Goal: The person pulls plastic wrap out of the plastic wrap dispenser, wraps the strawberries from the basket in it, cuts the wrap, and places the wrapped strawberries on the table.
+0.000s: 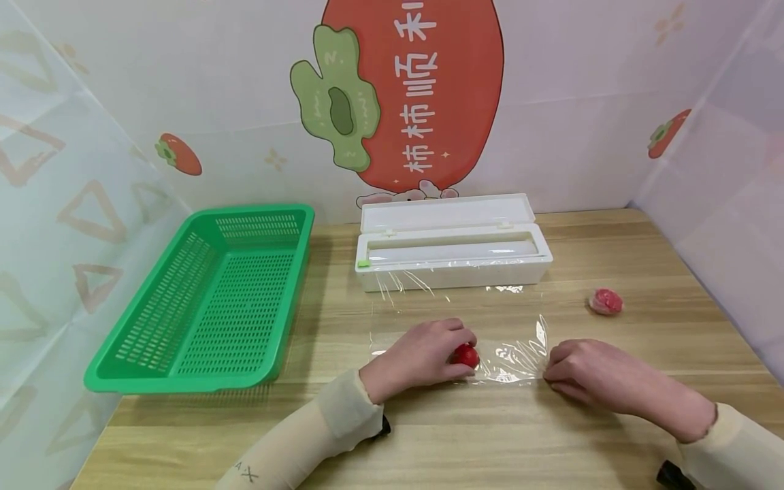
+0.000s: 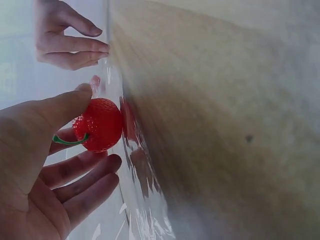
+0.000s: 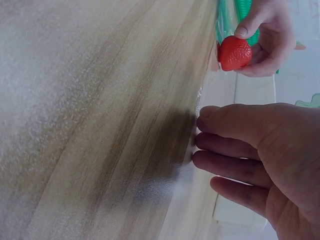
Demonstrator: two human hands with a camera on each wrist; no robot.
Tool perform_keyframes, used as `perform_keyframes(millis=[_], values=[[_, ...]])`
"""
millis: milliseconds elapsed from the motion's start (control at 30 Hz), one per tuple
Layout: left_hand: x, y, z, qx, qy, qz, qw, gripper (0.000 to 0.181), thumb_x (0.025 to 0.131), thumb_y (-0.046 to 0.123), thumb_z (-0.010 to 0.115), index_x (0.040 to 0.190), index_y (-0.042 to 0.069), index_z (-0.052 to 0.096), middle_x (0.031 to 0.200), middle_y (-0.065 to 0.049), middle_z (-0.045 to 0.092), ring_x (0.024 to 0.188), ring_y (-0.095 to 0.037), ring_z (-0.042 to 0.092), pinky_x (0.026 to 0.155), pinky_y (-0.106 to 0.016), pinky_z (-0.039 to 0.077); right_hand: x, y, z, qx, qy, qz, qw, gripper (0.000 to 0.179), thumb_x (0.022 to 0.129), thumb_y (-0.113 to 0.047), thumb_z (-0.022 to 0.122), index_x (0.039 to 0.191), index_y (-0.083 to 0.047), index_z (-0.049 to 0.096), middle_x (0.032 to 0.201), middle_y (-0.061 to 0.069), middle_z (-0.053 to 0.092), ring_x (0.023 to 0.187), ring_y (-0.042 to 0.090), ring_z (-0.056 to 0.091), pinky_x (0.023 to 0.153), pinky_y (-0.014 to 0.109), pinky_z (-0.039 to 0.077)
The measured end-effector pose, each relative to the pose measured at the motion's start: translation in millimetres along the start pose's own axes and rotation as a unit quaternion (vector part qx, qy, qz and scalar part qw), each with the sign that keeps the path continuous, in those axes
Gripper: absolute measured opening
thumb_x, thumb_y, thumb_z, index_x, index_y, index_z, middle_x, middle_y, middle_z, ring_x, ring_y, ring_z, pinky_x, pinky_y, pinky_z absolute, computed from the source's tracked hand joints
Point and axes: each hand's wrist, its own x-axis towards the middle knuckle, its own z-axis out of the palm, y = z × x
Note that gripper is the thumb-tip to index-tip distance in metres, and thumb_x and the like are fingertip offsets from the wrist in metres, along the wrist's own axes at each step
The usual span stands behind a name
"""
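My left hand [image 1: 429,350] holds a red toy strawberry [image 1: 465,356] between thumb and fingers, low over a sheet of clear plastic wrap [image 1: 511,361]. The strawberry's green stem [image 2: 72,141] points toward the palm in the left wrist view. At the sheet's front right corner is my right hand [image 1: 588,374]. Its fingertips [image 3: 201,159] touch down at the wrap's edge, fingers fairly straight, with a gap between thumb and forefinger in the left wrist view. The wrap runs back, wrinkled, to a white dispenser box [image 1: 453,275] whose lid is up.
A green plastic basket [image 1: 278,367] stands on the left of the wooden table [image 1: 490,442]. A small pink-red wrapped lump [image 1: 606,301] lies on the right. Printed cloth walls [image 1: 569,136] enclose the back and sides. The wrap roll [image 1: 453,252] sits inside the dispenser.
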Motion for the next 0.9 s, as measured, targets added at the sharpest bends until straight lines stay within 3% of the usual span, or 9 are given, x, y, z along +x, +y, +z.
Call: perform_keyframes(millis=[367,533,733,900], values=[[1.6,-0.7,0.4,-0.028,-0.004,0.020,0.9994,0.023,0.088,0.033,0.075,0.107,0.022,0.070,0.103,0.007,0.065,0.088,-0.003,0.059,0.080,-0.015,0.050,0.2,2,-2,0.007,-0.010,0.003,0.9999,0.019,0.072,-0.010,0.081,0.077,-0.025,0.070,0.082,-0.014,0.065,0.074,-0.002,0.059,0.063,0.020,0.052],[3.4,0.1,0.1,-0.041,-0.009,0.019,0.9989,0.023,0.087,0.032,0.076,0.106,0.021,0.072,0.099,0.007,0.065,0.086,-0.002,0.057,0.080,-0.014,0.049,4.6,1,-6,-0.018,0.019,0.012,0.9996,0.020,0.069,-0.013,0.083,0.079,-0.027,0.074,0.081,-0.013,0.068,0.074,0.001,0.062,0.063,0.022,0.054],[5.1,0.2,-1.2,-0.063,-0.020,0.007,0.9978,0.022,0.086,0.030,0.078,0.105,0.021,0.074,0.100,0.008,0.067,0.088,-0.002,0.058,0.082,-0.014,0.049,21.5,-13,-9,-0.025,0.046,0.051,0.9973,0.020,0.068,-0.020,0.087,0.084,-0.026,0.077,0.085,-0.012,0.067,0.075,0.002,0.061,0.064,0.025,0.055],[4.9,-0.7,-3.4,-0.074,-0.023,0.003,0.9970,0.022,0.085,0.030,0.078,0.105,0.021,0.074,0.098,0.009,0.066,0.087,-0.002,0.057,0.081,-0.014,0.048,43.1,-31,8,-0.005,0.048,0.058,0.9972,0.018,0.072,-0.027,0.086,0.088,-0.024,0.076,0.085,-0.012,0.069,0.078,0.003,0.064,0.067,0.026,0.057]])
